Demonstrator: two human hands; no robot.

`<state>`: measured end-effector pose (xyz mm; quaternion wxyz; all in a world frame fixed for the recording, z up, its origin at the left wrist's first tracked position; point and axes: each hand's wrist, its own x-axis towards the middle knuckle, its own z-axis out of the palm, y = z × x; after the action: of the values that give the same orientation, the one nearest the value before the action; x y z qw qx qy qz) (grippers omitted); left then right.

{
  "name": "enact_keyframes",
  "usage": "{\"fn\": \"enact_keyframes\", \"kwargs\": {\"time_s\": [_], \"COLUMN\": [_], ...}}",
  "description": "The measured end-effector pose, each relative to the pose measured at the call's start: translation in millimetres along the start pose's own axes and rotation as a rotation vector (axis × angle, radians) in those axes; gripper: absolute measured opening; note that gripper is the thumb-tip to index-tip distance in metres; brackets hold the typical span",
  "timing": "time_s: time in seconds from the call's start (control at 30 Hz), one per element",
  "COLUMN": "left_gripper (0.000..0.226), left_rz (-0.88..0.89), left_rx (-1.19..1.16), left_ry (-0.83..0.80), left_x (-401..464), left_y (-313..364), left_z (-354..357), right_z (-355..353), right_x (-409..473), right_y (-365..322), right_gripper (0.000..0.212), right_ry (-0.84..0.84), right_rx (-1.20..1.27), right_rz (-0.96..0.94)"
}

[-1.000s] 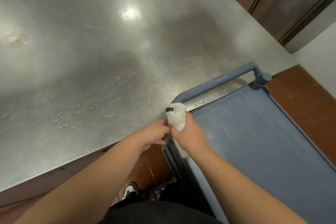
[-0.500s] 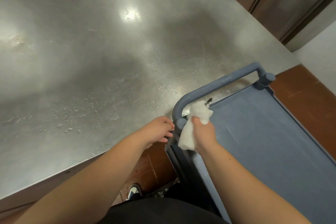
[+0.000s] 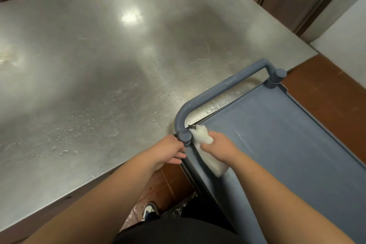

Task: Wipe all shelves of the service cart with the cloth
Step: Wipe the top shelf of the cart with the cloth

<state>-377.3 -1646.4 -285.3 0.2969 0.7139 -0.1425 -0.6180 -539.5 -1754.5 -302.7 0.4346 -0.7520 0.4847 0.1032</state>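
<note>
At the near left corner of the blue service cart (image 3: 277, 144), my right hand (image 3: 219, 145) grips a crumpled white cloth (image 3: 202, 136), fingers curled round it, pressing it onto the top shelf just beside the handle post (image 3: 185, 137). My left hand (image 3: 168, 151) rests against that same corner from outside, fingers curled at the edge below the post; whether it truly clasps the rim, I cannot tell. Beside the cart stands a scratched steel table (image 3: 99, 65), its edge under the cart's handle (image 3: 223, 87).
</note>
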Motion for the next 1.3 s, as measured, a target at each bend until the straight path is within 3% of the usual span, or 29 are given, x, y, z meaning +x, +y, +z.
{"fn": "enact_keyframes", "kwargs": {"time_s": [0.07, 0.17, 0.27, 0.37, 0.43, 0.57, 0.7, 0.83, 0.97, 1.07, 1.3], "left_gripper": [0.013, 0.011, 0.01, 0.006, 0.01, 0.018, 0.018, 0.019, 0.016, 0.012, 0.021], "left_rz": [-0.012, -0.011, 0.0, -0.005, -0.001, 0.001, 0.011, 0.003, 0.002, 0.023, 0.042], "left_rx": [-0.06, -0.066, -0.072, -0.104, -0.13, -0.177, -0.23, -0.306, -0.347, -0.317, -0.062], "left_ry": [0.016, 0.044, 0.088, 0.104, 0.104, 0.134, 0.165, 0.213, 0.233, 0.197, 0.074], "left_x": [3, 6, 12, 18, 21, 27, 26, 26, 25, 21, 11], "left_y": [2, 2, -3, -11, -14, -15, -8, -1, 3, 6, 1], "left_z": [2, 5, 9, 9, 9, 8, 9, 16, 19, 19, 13], "right_z": [-26, -35, -30, -42, -37, -8, 15, 10, 20, 40, 55], "right_x": [-8, -13, 2, 32, 46, 42, 26, 25, -2, -21, -52], "right_y": [8, 18, 36, 53, 44, 19, 15, 5, 6, 13, 24], "right_gripper": [0.03, 0.044, 0.06, 0.064, 0.063, 0.06, 0.052, 0.046, 0.046, 0.055, 0.063], "right_ry": [-0.107, 0.129, 0.459, 0.56, 0.526, 0.486, 0.274, 0.176, 0.086, 0.07, 0.296], "right_rx": [-0.274, -0.464, -0.326, -0.119, -0.19, -0.284, -0.268, -0.29, -0.428, -0.364, -0.19], "right_rz": [0.049, 0.009, 0.026, 0.173, 0.191, -0.025, -0.243, -0.316, -0.31, -0.28, -0.03]}}
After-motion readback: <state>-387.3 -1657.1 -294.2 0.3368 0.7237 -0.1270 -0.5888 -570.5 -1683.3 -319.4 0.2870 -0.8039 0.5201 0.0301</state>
